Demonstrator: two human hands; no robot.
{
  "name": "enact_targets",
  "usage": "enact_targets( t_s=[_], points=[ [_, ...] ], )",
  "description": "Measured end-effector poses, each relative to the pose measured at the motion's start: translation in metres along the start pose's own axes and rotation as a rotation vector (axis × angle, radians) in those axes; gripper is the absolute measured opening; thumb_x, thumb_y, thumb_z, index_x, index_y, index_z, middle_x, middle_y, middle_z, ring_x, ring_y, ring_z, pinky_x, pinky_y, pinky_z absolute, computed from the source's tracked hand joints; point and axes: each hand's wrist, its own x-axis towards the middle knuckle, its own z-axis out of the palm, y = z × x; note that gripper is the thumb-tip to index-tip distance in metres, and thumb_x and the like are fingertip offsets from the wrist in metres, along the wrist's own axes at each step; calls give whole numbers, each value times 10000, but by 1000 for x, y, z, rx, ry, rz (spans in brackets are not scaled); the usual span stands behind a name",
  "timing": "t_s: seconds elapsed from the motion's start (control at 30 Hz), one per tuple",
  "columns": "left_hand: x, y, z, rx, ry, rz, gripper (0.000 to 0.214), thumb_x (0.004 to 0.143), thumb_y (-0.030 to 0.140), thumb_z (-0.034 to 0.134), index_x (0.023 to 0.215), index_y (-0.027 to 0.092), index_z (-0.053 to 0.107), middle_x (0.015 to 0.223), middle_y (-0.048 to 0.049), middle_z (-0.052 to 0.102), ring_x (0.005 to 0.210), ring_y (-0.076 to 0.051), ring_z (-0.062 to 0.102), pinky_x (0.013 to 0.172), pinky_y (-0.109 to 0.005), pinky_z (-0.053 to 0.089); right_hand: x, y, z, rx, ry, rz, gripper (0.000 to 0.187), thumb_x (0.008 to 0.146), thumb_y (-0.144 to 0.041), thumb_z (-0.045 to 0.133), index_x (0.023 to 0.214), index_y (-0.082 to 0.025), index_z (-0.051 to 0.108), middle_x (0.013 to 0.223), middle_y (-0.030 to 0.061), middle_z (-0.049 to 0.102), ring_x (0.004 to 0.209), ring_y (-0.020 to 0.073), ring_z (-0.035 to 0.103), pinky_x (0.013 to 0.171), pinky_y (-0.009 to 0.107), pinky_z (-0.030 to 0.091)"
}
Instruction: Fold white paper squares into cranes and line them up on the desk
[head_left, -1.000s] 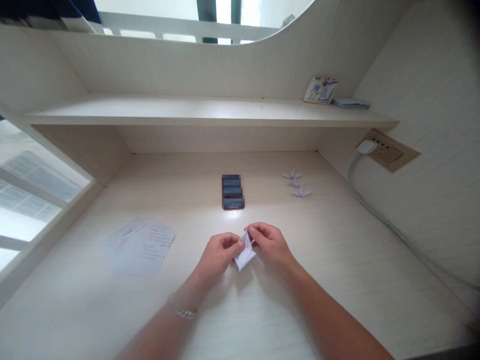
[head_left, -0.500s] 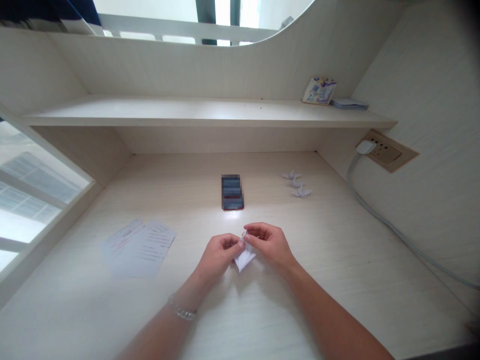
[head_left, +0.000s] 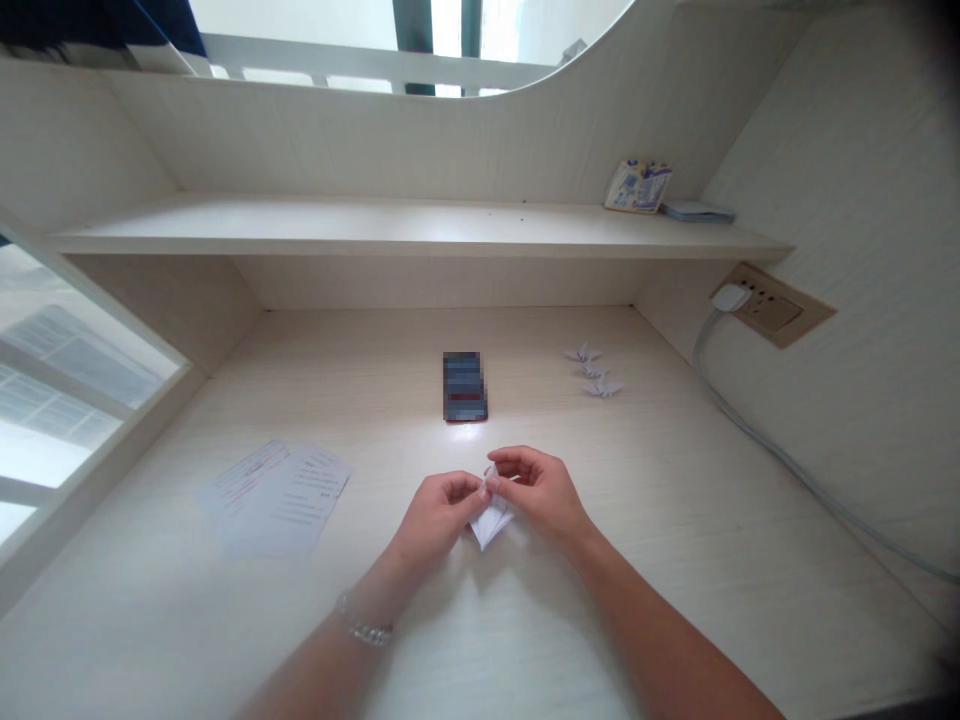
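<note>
Our left hand (head_left: pixel 439 510) and right hand (head_left: pixel 541 490) both pinch the folded paper (head_left: pixel 491 522) between them; we think uneven pulling could tear its tip.

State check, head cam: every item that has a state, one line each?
folded paper: partly folded, pinched at its top by both hands.
left hand: shut on the folded paper.
right hand: shut on the folded paper.
phone: lying flat on the desk.
paper cranes: three, finished, in a row.
printed sheets: flat, overlapping.
plug: in the wall socket.
packet: leaning on the shelf.
</note>
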Motion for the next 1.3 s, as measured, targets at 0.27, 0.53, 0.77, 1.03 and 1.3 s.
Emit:
enact_targets(
  t_s=[0.27,0.53,0.77,1.03,1.3],
  points=[
    [0,-3,0,66,-44,24,274,755,360,607,758,91,655,628,-20,570,556,-103,473,509,-211,356,-1,-4,0,55,-9,46,232,633,-184,702,859,-150,665,688,36,671,648,163,627,595,267,495],
    [-1,1,0,106,-62,33,264,753,352,600,777,100,674,653,-38,598,580,-119,489,533,-226,358,-1,-7,-1,89,-30,80,200,596,-187,725,786,-141,679,625,16,646,568,135,586,527,240,455],
    [-3,1,0,127,-56,50,225,743,340,606,730,127,677,676,-40,632,615,-141,524,556,-231,375,-1,-8,0,36,1,63,156,639,-285,708,699,-146,674,638,29,653,579,141,572,537,247,440],
    [-1,0,1,72,-13,43,232,744,334,614,778,115,684,697,-53,651,621,-146,552,574,-237,406,2,-1,-1,-46,51,0,202,720,-352,649,737,-152,652,670,32,638,622,146,570,569,254,449],
    [1,-6,-1,-26,97,97,248,724,318,648,865,115,670,855,-98,684,766,-196,613,681,-279,472,2,2,1,-46,-25,0,174,691,-316,671,754,-155,686,864,78,678,801,206,624,697,306,499]
  ],
)
